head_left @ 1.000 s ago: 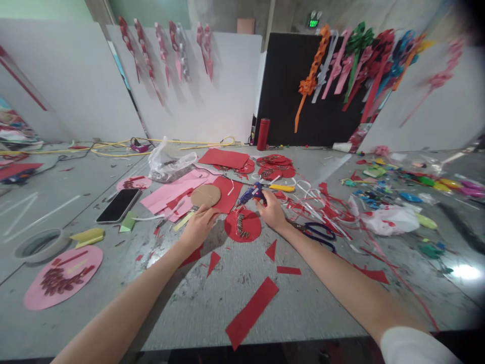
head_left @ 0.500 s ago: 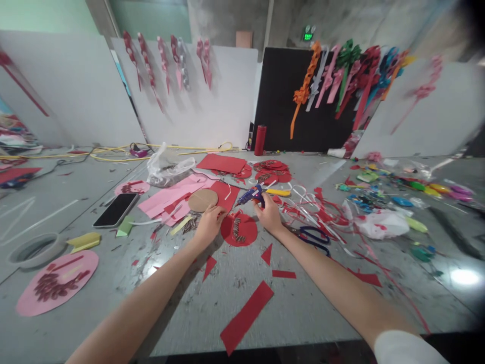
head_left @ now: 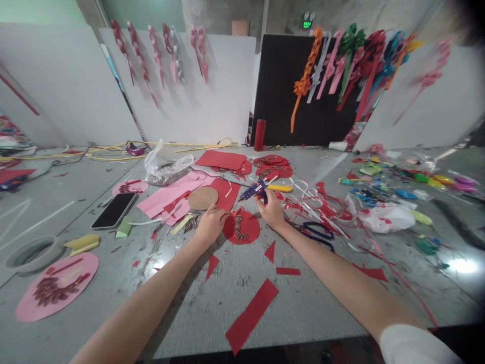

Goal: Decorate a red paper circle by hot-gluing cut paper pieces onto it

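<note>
My right hand [head_left: 271,208] is wrapped round a blue glue gun [head_left: 254,191], its nozzle pointing left and down above the table. Just below the nozzle lies a red paper circle [head_left: 250,227] with a curved row of small brown pieces on it. My left hand [head_left: 210,222] is pinched at the circle's upper left edge; a small reddish bit shows at the fingertips, too small to make out. A brown cardboard disc [head_left: 203,198] rests behind my left hand, with a pile of brown pieces [head_left: 191,222] beside the wrist.
Dark blue scissors [head_left: 317,231] lie by my right forearm. To the left are a phone [head_left: 114,211], a tape roll [head_left: 35,254] and a pink paper oval [head_left: 85,268]. Red paper scraps [head_left: 252,316] lie in front. A red bottle [head_left: 259,135] stands at the back.
The glue gun has tilted and risen slightly away from the red circle, still in my right hand. My left hand stays by the circle's edge. The whole view has shifted a little.
</note>
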The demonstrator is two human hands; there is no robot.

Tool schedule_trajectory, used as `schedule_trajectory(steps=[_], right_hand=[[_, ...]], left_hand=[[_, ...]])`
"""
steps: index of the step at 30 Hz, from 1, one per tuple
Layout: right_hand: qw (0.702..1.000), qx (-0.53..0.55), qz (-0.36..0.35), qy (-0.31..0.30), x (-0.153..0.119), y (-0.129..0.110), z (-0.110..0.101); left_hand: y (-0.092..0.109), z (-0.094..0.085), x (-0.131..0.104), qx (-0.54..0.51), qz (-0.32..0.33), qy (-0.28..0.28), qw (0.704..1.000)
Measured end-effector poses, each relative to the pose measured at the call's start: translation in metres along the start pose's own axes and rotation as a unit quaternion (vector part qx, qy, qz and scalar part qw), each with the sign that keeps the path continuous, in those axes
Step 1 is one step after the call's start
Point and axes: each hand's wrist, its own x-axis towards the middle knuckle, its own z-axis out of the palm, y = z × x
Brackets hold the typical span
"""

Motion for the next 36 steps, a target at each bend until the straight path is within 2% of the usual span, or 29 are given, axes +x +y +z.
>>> schedule_trajectory(steps=[6,11,22,36], right_hand=[[1.000,0.001,0.001,-0.001,0.0004,0.0008,0.0006],[1.000,-0.001,-0.002,-0.003,0.0001,-0.0002,0.0004],[1.000,0.002,0.002,-0.007,-0.0003,-0.0015,0.0002],[1.000,0.005,-0.008,-0.006,0.0005,-0.0036,-0.0005]], left_hand=[[0.0030,0.0025,0.0005,0.025,0.028,-0.007,0.999],[0.0035,0.0045,-0.0003,0.038,0.021,0.012,0.999],[-0.0002,0.0098,-0.0016,0.042,0.024,0.005,0.999],[0.0010,0.0098,0.0002,0.035,0.052,-0.025,0.998]])
